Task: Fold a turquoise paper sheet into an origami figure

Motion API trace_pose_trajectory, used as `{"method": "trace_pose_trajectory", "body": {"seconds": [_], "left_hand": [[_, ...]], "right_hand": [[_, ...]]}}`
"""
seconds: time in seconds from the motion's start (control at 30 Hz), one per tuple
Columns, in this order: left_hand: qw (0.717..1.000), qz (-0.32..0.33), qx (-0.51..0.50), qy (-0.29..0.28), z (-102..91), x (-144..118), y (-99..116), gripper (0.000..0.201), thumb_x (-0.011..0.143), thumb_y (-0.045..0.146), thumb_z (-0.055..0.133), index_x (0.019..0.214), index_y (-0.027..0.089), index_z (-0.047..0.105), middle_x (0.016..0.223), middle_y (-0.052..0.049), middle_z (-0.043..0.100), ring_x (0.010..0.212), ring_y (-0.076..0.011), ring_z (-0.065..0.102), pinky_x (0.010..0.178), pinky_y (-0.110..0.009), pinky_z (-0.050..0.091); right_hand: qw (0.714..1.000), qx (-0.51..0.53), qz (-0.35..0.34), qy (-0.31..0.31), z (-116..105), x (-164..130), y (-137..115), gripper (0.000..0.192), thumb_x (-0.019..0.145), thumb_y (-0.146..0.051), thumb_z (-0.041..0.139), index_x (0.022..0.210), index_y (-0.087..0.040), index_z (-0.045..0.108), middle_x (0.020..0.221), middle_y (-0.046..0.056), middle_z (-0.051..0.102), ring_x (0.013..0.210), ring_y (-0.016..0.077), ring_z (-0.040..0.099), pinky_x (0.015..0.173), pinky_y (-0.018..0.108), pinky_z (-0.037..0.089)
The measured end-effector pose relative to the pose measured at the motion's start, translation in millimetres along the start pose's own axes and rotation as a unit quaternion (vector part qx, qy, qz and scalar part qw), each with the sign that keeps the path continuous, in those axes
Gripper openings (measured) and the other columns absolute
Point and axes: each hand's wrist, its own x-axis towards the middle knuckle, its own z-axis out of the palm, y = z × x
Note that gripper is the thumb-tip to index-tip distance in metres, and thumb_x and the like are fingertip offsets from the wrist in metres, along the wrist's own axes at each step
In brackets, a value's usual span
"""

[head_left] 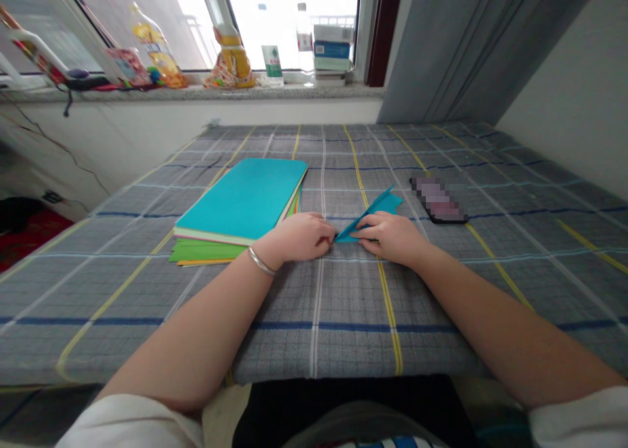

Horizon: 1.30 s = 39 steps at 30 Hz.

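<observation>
Single head-worn camera, aimed forward and down across the tabletop (314, 304) toward the far window (289, 16). Close range: both forearms enter from the near edge.

Daylight enters from the window (289, 23) at the far end; panes blown out to near white, no detail behind them. Bottles on the sill (196, 93) backlit, edges hazy. Light on the checked cloth of the surface (314, 291) soft and even; only faint shadows under the forearms. No glare on the turquoise paper stack (245, 199). Wide-angle bend strong: sill and surface edges curve, left margin smeared. Centre sharp. One pixelated patch (439, 199) on the cloth right of centre.
</observation>
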Motion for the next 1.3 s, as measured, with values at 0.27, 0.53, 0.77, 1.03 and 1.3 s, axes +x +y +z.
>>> {"method": "trace_pose_trajectory", "body": {"seconds": [0.27, 0.53, 0.77, 1.03, 1.3], "left_hand": [[0.993, -0.076, -0.030, 0.084, 17.6, 4, 6, 0.053, 0.087, 0.039, 0.061, 0.135, 0.019, 0.047, 0.098, -0.006, 0.069, 0.092, -0.0218, 0.066, 0.080, -0.031, 0.050], [0.994, -0.067, 0.034, 0.079, 28.9, 18, 13, 0.033, 0.093, 0.044, 0.055, 0.112, 0.018, 0.063, 0.105, -0.008, 0.067, 0.095, -0.0243, 0.064, 0.081, -0.035, 0.051], [0.991, -0.062, -0.002, 0.119, 38.8, 24, 15, 0.029, 0.092, 0.036, 0.059, 0.112, 0.015, 0.060, 0.110, -0.010, 0.067, 0.106, -0.0242, 0.061, 0.093, -0.037, 0.048], [0.989, -0.094, 0.027, 0.108, 39.1, 27, 15, 0.012, 0.092, 0.024, 0.056, 0.096, 0.015, 0.062, 0.089, -0.007, 0.070, 0.090, -0.0225, 0.065, 0.081, -0.033, 0.050], [0.986, -0.116, 0.048, 0.112, 36.2, 26, 16, 0.008, 0.087, 0.020, 0.056, 0.091, 0.016, 0.062, 0.088, -0.007, 0.070, 0.087, -0.0226, 0.065, 0.076, -0.032, 0.050]], "right_hand": [[0.999, -0.010, -0.025, 0.018, -3, -2, 3, 0.015, 0.088, -0.025, 0.062, 0.093, -0.024, 0.077, 0.103, 0.004, 0.075, 0.092, 0.0219, 0.067, 0.078, 0.034, 0.048], [0.996, -0.080, -0.023, 0.028, -5, 2, -2, 0.020, 0.091, -0.024, 0.056, 0.081, -0.021, 0.073, 0.087, 0.004, 0.074, 0.082, 0.0200, 0.064, 0.071, 0.032, 0.042], [0.996, -0.078, 0.003, 0.049, -6, 3, -5, 0.021, 0.092, -0.023, 0.051, 0.084, -0.020, 0.071, 0.090, 0.005, 0.073, 0.085, 0.0202, 0.064, 0.073, 0.032, 0.041], [0.997, -0.057, 0.052, 0.029, -12, 1, 3, 0.025, 0.081, -0.029, 0.063, 0.103, -0.017, 0.065, 0.107, 0.009, 0.070, 0.101, 0.0273, 0.061, 0.085, 0.038, 0.043], [0.986, -0.089, 0.134, -0.036, -12, -4, 14, 0.036, 0.080, -0.022, 0.059, 0.115, -0.016, 0.064, 0.116, 0.011, 0.069, 0.102, 0.0294, 0.062, 0.087, 0.042, 0.045]]}}
